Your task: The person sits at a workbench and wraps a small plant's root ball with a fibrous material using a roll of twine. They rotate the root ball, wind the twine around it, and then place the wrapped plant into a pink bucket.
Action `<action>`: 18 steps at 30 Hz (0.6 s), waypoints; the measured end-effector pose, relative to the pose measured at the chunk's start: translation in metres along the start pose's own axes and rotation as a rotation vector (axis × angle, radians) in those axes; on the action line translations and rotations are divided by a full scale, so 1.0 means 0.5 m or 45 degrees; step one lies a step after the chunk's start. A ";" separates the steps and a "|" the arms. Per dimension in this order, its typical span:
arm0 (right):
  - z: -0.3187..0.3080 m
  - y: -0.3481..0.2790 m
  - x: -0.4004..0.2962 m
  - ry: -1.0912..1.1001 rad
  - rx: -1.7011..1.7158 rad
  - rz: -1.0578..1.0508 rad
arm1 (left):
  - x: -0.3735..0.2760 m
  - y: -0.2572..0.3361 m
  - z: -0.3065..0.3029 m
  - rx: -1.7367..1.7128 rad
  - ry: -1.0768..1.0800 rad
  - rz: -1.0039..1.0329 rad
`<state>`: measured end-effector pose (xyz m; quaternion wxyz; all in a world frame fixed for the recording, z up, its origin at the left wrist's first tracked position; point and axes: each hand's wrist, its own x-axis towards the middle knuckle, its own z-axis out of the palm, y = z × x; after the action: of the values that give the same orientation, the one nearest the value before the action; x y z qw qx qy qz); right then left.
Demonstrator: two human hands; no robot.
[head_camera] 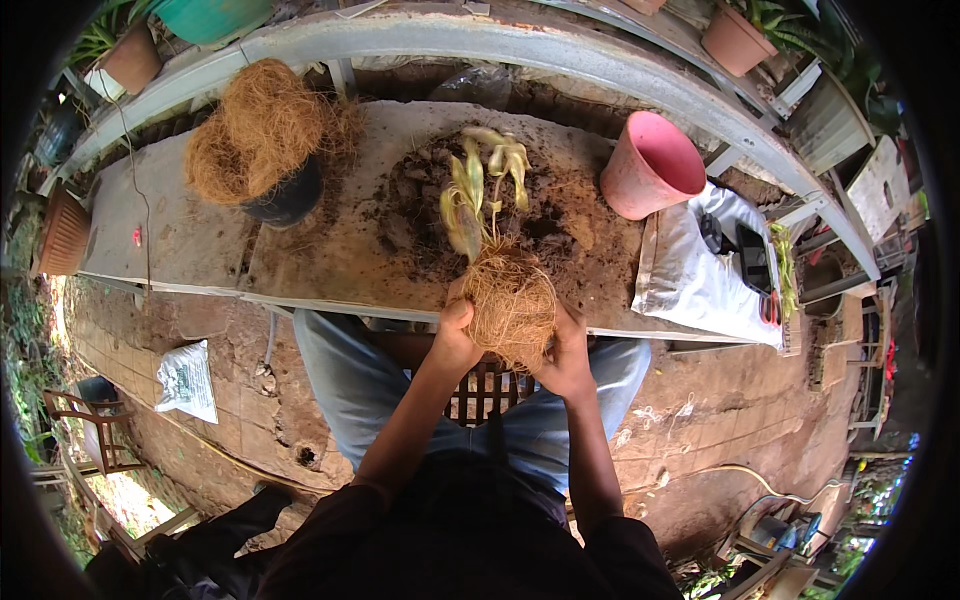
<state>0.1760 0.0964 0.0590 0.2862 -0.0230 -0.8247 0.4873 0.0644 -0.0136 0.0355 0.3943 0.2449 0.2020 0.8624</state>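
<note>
Between my hands, at the near edge of the table, is a ball of coconut fibre [511, 307] at the base of a plant. My left hand [454, 327] grips its left side, thumb on the fibre, and my right hand [562, 354] holds its lower right side. The plant's limp, yellow-green leaves [472, 187] point away from me over the table. Dark loose soil [416, 202] lies around and beneath the leaves. The roots are hidden within the fibre.
A black pot [285, 196] heaped with coconut fibre [262, 120] stands at the left on the table [337, 277]. An empty pink pot [652, 165] leans at the right, by a white sack [679, 262] with a phone [754, 257] and red-handled scissors [770, 307]. A metal rail [480, 36] runs behind.
</note>
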 end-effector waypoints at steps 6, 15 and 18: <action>-0.008 -0.003 -0.008 0.131 0.060 0.172 | 0.022 0.055 0.010 0.353 -0.092 -0.004; -0.048 -0.019 0.005 0.158 -0.419 0.040 | 0.018 0.090 0.039 0.966 -0.292 0.166; -0.051 -0.029 0.008 0.191 -0.379 0.028 | 0.009 0.094 0.037 0.843 -0.139 0.058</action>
<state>0.1890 0.1104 0.0818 0.3350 -0.1104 -0.8638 0.3598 0.0451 -0.0358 0.0770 0.2842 0.4098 0.4442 0.7443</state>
